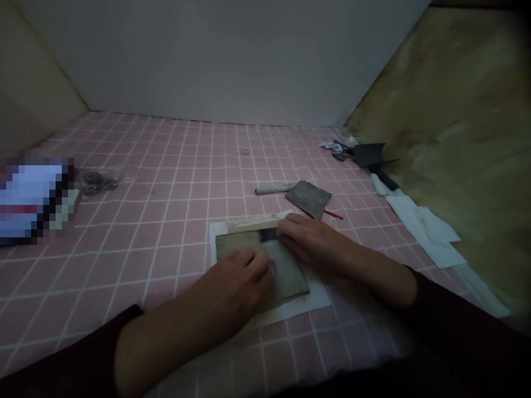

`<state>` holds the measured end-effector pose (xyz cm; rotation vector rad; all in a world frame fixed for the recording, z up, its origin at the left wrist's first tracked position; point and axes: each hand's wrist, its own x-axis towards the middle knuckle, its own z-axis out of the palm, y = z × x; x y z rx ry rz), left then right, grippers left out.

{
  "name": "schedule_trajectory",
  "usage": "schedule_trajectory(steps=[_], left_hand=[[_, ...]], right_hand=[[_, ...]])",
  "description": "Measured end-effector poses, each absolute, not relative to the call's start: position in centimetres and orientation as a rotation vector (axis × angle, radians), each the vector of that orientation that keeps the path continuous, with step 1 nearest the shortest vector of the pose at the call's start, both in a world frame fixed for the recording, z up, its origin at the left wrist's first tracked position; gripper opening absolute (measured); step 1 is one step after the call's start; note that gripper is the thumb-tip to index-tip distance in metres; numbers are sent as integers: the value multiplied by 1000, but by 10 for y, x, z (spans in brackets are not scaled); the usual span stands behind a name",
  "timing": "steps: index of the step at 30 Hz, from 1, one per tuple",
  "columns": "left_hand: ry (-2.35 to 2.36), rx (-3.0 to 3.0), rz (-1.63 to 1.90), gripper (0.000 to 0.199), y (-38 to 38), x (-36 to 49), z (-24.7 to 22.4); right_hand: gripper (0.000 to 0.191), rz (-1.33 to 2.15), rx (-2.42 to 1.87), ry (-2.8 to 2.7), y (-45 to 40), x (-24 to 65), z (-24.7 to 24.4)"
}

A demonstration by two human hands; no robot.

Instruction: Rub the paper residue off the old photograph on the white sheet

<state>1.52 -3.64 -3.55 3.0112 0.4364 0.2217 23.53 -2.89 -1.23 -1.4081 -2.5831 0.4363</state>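
Observation:
A flat, greyish rectangular panel (286, 276) lies on a sheet of white paper (319, 298) in front of me. My left hand (244, 279) rests over the panel's left and middle part with its fingers curled together; what they hold, if anything, is hidden. At the panel's far edge my right hand (309, 237) is closed, its fingertips beside a small black patch (267, 235). Whether those fingers grip anything I cannot make out. Just beyond are a grey square piece (308, 198) of cloth or sandpaper, a grey tube-like stick (274, 189) and a thin red stick (333, 214).
The table has a pink checked cover (178, 221). A blurred-out screen device (31, 199) stands at left, near rolls of tape (93, 178). A small ring (245, 150) lies farther back. Dark scraper-like tools (369, 155) and white papers (423, 226) line the right wall.

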Motion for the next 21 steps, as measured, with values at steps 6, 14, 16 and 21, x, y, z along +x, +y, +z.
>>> schedule_trajectory(steps=[6, 14, 16, 21], left_hand=[[468, 3126, 240, 20, -45, 15, -33], [448, 3138, 239, 17, -45, 15, -31], [475, 3141, 232, 20, -46, 16, -29], [445, 3101, 229, 16, -45, 15, -30]], right_hand=[[9, 474, -1253, -2572, -25, 218, -16], [12, 396, -1352, -2623, -27, 225, -11], [12, 441, -1221, -2634, -25, 216, -13], [12, 387, -1322, -2598, -25, 227, -18]])
